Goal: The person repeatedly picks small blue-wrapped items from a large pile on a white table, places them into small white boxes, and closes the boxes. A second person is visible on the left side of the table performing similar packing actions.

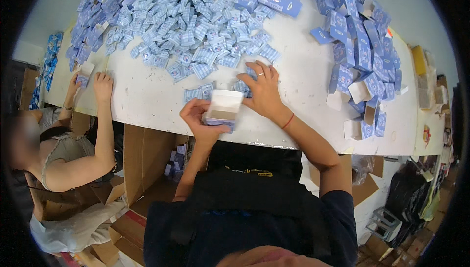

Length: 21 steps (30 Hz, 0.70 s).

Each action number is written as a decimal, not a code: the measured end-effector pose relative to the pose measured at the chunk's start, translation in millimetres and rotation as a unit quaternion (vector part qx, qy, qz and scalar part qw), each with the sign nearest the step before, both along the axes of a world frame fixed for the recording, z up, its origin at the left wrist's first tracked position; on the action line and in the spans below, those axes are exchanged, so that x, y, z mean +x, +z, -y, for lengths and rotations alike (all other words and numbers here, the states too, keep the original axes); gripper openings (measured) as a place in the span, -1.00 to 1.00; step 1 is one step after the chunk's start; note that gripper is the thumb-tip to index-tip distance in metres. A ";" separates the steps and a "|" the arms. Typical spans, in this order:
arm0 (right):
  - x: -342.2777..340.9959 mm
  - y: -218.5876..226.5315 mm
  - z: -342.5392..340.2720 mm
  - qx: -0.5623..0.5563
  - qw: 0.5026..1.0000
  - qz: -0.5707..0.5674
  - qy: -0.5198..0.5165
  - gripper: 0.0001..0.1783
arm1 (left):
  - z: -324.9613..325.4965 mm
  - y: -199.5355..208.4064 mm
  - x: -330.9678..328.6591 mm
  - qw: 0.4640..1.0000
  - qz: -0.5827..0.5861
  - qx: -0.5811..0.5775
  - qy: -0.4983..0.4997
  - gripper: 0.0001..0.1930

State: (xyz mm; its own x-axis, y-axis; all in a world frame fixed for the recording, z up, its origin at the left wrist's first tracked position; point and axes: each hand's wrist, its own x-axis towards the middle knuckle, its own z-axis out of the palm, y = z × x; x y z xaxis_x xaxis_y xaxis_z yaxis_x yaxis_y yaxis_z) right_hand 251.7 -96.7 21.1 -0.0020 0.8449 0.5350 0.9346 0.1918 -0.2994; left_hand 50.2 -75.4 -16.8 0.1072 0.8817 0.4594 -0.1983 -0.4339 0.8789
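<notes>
My left hand [198, 117] is closed around a small blue carton [223, 116]. Its top is open, and the pale inside shows with a white flap raised. Just right of the carton, my right hand [267, 88] is over the white table [293, 110], fingers apart and bent. Beside its thumb and index finger lies a blue-and-white sachet [240, 87]; another sachet [251, 73] shows between its fingers. A further sachet [198, 93] lies flat behind the carton. Beyond both hands spreads a large heap of similar sachets [196, 27].
Blue cartons [360, 46] are piled at the right, some with open ends. More cartons [100, 10] lie at the far left. On my left a co-worker's hands [103, 87] rest at the table, one holding a carton [84, 75]. A cardboard box [142, 159] stands below the table's front edge.
</notes>
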 end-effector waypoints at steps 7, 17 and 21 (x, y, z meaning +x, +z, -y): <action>43.0 -8.2 26.2 -0.069 0.990 -0.121 0.035 -0.55 | 20.2 33.7 27.9 0.926 -0.372 0.064 -0.014 0.09; 39.7 107.3 74.9 0.022 0.667 -0.735 0.123 -0.65 | 21.2 53.2 94.6 0.923 -0.364 0.106 -0.069 -0.02; 42.0 91.5 51.1 0.052 0.858 -0.508 0.050 -0.59 | 27.7 53.0 102.9 0.932 -0.343 0.087 -0.079 -0.10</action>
State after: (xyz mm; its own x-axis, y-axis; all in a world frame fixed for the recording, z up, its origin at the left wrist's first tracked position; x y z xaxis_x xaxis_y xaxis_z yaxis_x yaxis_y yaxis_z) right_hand 293.7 -147.8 112.7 0.4401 0.8155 0.3758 0.1774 0.3312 -0.9267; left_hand 153.1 -103.1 36.2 0.5506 0.7488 0.3689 0.3118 -0.5945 0.7412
